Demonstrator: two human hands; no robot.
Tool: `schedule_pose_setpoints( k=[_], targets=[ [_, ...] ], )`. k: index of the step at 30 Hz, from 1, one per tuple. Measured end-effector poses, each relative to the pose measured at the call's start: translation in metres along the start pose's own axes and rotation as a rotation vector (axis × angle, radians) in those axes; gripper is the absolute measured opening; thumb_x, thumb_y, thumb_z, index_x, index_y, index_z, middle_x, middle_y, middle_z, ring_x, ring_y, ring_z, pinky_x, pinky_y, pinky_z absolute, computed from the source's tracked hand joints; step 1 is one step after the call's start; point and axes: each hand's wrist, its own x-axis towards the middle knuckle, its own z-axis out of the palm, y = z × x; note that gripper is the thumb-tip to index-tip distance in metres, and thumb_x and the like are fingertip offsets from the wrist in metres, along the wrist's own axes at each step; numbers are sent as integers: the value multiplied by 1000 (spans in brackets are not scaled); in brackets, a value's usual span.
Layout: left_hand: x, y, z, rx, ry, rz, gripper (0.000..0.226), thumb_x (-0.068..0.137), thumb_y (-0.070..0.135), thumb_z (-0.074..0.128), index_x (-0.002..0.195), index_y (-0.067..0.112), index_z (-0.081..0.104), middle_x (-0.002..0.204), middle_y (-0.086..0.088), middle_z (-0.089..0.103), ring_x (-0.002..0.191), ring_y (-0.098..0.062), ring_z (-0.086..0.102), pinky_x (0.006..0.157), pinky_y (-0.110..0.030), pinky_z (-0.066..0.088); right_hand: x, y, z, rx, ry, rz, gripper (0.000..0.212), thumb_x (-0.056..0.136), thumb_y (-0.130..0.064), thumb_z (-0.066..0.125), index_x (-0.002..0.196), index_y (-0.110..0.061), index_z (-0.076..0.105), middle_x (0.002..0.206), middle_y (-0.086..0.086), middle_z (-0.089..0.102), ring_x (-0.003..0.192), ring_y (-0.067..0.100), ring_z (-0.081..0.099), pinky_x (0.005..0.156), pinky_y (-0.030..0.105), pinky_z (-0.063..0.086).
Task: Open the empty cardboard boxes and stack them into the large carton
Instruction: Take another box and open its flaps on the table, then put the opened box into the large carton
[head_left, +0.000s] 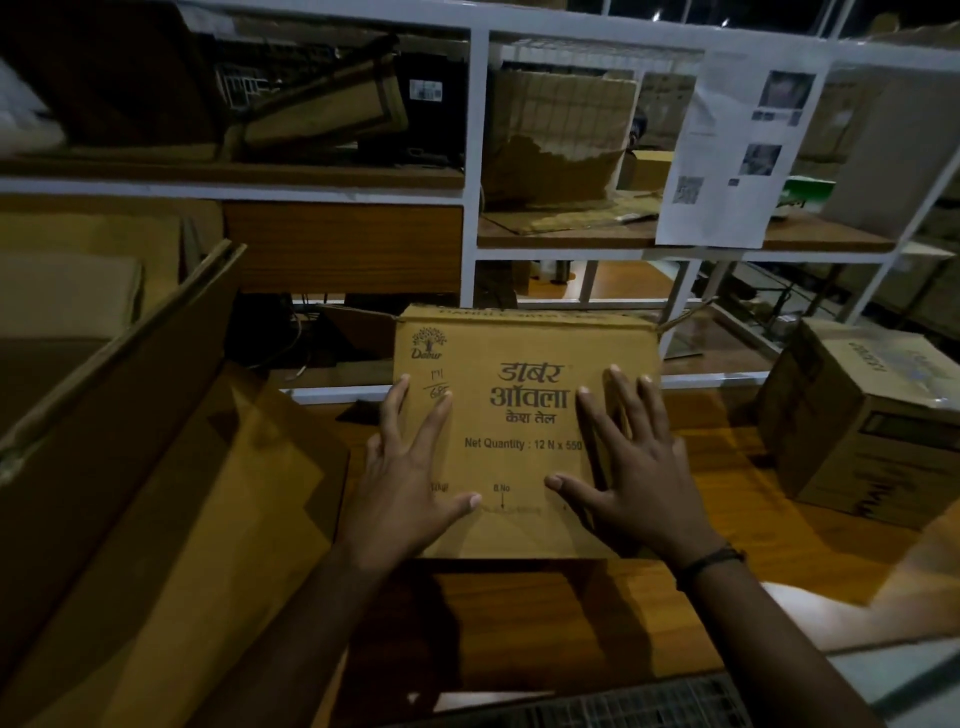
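Hands: left hand (410, 467) and right hand (641, 467), both palm-down, fingers straight and spread apart, pressed flat on one printed box; curled round nothing.
Large carton (119, 415): left of the left hand, just beside its wrist; brown, open at the top, one long flap raised at a slant; cannot tell whether touching the printed box.
Left hand: on the left part of the box's upper face; fingertips over handwritten numbers, thumb stretched right toward the other thumb, near the box's near edge.
Shelf rack (474, 156): beyond the fingertips of both hands; white frame with wooden boards, loaded with dim pieces of cardboard.
Printed box (519, 462): directly under both palms, lying on the table with its printed face up; tree logo at the corner past the left fingertips, large Devanagari lettering between the two hands, "Net Quantity : 12 N x 550" below it; cannot tell how deep the box is.
Wooden table (519, 613): beneath the box and both forearms; bare board showing between the wrists.
Right hand: on the right part of the same face, covering the end of the quantity line; thumb stretched left, apart from the left thumb.
Wristband (711, 560): dark, round the right wrist.
Paper sheet (737, 156): hung on the rack, up and to the right of the right hand; small pictures and a square code printed on it.
Second box (852, 415): right of the right hand, well apart; closed, on the same table, shiny tape across its top.
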Motion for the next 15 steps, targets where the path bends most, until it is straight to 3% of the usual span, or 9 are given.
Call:
schedule_pose_setpoints(
  k=[5, 10, 15],
  targets=[
    [-4, 11, 0, 80, -36, -24, 124, 70, 63, 85, 158, 55, -2, 161, 15, -36, 149, -37, 22, 115, -50, 37, -10, 7, -5, -15, -37, -69, 104, 79, -94, 33, 164, -40, 5, 171, -6, -19, 156, 29, -23, 106, 60, 40],
    [-11, 24, 2, 63, -7, -138, 125, 63, 57, 92, 154, 63, 7, 160, 8, -40, 153, -39, 16, 116, -53, 37, -12, 15, -11, -16, -101, -105, 104, 78, -93, 31, 162, -44, -8, 167, -9, -32, 152, 27, -33, 113, 62, 33],
    [-15, 29, 2, 52, -7, -215, 132, 59, 61, 92, 147, 71, -6, 168, -3, -14, 150, -41, 19, 114, -58, 37, -12, 19, -13, 5, -113, -129, 105, 79, -91, 38, 161, -45, -11, 166, -10, -34, 151, 26, -35, 115, 65, 30]
  ],
)
